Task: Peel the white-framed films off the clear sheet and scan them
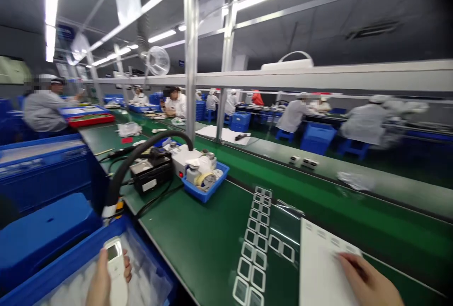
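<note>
My left hand (99, 281) is wrapped round a white handheld device with a small grey screen (115, 268), held upright above a blue crate. On the right, my right hand (370, 280) rests over a white sheet (320, 268) that has small grey marks along its far edge. Its thumb and finger are pressed together at the sheet's surface; anything small between them is hidden. Left of the sheet lie two columns of white rounded-square frames (253, 249) on the green bench. Two similar frames (281, 248) sit apart on a clear sheet.
The blue crate (71, 268) beneath my left hand holds plastic-wrapped pieces. A black hose (141, 148) arches over a black box (152, 174) and a blue tray (205, 195) of bottles and tape. Metal posts (191, 60) stand along the bench. Several co-workers sit beyond.
</note>
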The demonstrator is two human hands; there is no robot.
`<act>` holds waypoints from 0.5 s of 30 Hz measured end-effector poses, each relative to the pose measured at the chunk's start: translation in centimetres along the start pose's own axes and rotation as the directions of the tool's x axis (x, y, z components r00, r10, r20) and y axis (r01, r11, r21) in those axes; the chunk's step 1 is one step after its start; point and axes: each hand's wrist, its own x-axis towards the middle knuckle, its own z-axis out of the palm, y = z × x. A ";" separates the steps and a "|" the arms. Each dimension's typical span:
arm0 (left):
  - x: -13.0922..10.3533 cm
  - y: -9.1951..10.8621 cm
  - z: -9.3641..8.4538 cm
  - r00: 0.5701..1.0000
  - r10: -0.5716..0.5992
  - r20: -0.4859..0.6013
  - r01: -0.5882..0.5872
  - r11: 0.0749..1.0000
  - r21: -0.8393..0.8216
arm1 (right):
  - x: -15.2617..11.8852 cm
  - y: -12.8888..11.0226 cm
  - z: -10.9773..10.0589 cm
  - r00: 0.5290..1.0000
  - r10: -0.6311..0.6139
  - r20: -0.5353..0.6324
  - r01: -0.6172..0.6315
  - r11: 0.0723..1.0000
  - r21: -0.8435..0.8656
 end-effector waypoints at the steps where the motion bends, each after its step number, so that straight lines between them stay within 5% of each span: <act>1: -0.3 -0.4 0.7 0.999 -0.014 0.047 0.014 1.000 0.010 | -0.3 -0.5 -0.5 0.999 0.033 0.016 -0.033 0.999 0.033; 4: -1.7 -1.2 4.7 0.965 -0.081 0.250 0.068 0.996 0.060 | -0.7 -2.0 -1.1 0.998 0.011 -0.066 -0.005 0.997 0.083; 7: -5.0 -2.0 11.3 0.867 -0.237 0.439 0.092 0.941 0.327 | -0.6 -2.3 -1.1 0.993 -0.048 -0.107 0.056 0.996 0.068; 9: -8.0 -3.0 16.2 0.733 -0.321 0.600 0.001 0.882 0.472 | -0.7 -1.9 -1.1 0.991 -0.088 -0.098 0.091 0.995 0.033; 11: -10.9 -4.4 20.6 0.541 -0.435 0.720 -0.099 0.817 0.569 | -0.8 -1.5 -0.9 0.992 -0.100 -0.081 0.100 0.995 -0.001; 15: -14.7 -9.1 27.1 0.238 -0.586 0.774 -0.133 0.770 0.624 | -0.5 -1.1 -0.5 0.994 -0.081 -0.067 0.078 0.996 -0.050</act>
